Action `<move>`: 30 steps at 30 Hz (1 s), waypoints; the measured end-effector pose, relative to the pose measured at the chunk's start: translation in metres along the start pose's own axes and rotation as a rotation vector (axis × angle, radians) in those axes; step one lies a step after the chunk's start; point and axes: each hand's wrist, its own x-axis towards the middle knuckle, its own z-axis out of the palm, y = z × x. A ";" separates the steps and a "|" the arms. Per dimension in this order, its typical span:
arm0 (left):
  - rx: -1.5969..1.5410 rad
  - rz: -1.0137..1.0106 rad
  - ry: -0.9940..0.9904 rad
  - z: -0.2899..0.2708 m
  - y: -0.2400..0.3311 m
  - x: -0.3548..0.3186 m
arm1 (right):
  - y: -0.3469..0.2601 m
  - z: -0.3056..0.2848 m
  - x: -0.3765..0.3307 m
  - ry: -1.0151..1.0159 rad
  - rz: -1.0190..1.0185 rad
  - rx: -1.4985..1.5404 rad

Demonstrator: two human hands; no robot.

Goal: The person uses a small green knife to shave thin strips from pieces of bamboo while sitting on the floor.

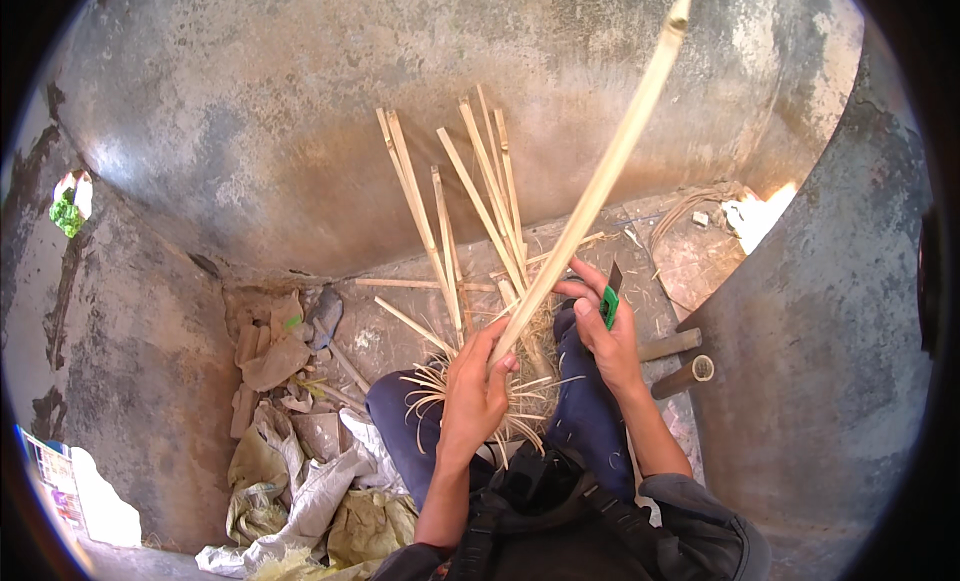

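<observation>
Person sat on the concrete floor (pixel 400 326), knees up in dark blue trousers (pixel 590 411).

Left hand (pixel 475 386): grip clenched round the lower end of a long pale split bamboo strip (pixel 600 181). From that grip the strip's long axis ran up and to the right, away from the body, its far end leaving the picture at the top edge. Near end sat between the knees, just over a tangle of thin pale bamboo shavings (pixel 450 391).

Right hand (pixel 605 331): grip closed on a small knife with a green handle and dark blade (pixel 611 299), blade pointing up. Index finger and thumb reached left and touched the strip just above the left hand. So the right hand lay to the right of the strip, a little farther along it; the left was nearer the butt end. Both hands close together, the long free length all beyond them. Couldn't tell whether the blade edge met the strip.

Around them: a loose fan of cut bamboo slats (pixel 470 201) leaning against the curved grey concrete wall (pixel 300 131) behind the strip. Two short bamboo tube sections (pixel 685 373) on the floor just right of the right forearm. Crumpled pale sacks and paper scraps (pixel 310 481) heaped to the person's left.
</observation>
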 end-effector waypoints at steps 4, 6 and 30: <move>0.139 0.051 0.000 0.003 0.008 -0.008 | 0.005 0.010 0.006 0.033 -0.024 0.037; 0.167 0.068 0.015 0.005 0.007 -0.010 | 0.008 0.013 0.005 0.041 -0.008 0.036; -0.303 0.043 0.062 0.040 -0.022 0.026 | -0.014 0.046 0.002 -0.251 0.140 0.269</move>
